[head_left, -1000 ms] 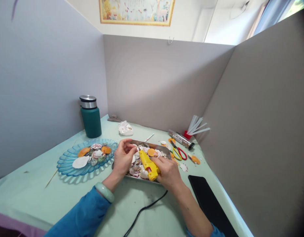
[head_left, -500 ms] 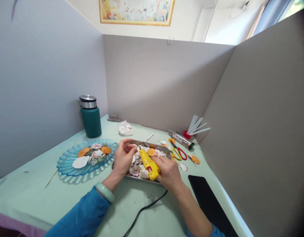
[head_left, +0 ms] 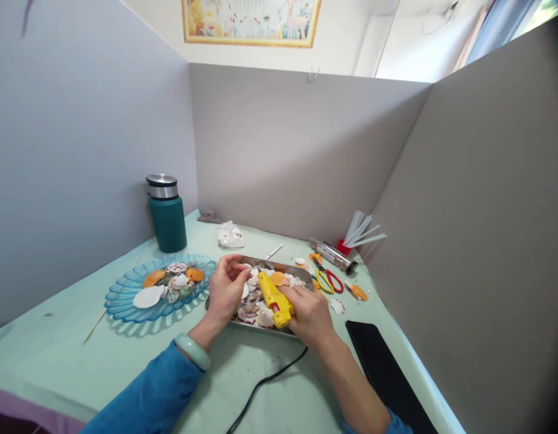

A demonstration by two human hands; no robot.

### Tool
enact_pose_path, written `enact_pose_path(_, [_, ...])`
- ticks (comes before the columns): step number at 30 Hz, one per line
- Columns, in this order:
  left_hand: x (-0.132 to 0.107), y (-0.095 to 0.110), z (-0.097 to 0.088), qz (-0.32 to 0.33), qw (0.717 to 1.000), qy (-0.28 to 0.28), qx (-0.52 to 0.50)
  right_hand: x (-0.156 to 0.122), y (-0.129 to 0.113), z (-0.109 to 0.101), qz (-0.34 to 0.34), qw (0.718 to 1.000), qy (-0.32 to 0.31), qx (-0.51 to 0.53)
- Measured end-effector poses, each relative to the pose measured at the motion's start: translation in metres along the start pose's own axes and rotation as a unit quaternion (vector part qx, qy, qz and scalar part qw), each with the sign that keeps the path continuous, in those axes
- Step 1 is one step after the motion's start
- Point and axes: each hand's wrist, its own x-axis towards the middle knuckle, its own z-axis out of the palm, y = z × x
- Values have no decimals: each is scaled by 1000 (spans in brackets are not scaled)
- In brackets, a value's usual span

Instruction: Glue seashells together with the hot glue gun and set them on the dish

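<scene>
The grip of your left hand (head_left: 225,288) is bunched over the tray (head_left: 284,265); whether it pinches anything, you cannot tell. Just right, the glue gun (head_left: 274,298) slants nose away and leftward towards it; your right hand (head_left: 311,312), to its right, is wrapped round it.

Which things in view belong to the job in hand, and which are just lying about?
Likely in the job:
glue gun, in the right hand, near the left hand
tray of shells
plate with more shells
probably pale sticks and scissors

Likely just lying about:
bottle
white packet
black slab
</scene>
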Motion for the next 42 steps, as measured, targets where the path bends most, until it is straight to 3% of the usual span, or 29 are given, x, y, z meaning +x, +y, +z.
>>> enact_pose_path(21, [2,-2,2,-20,1000,5,-23,1,-4,-2,-12,1000,-3,-1])
enact_pose_path(42, [2,-6,-1,7,1000,-17,16,1,-5,-2,-8,1000,-2,-7])
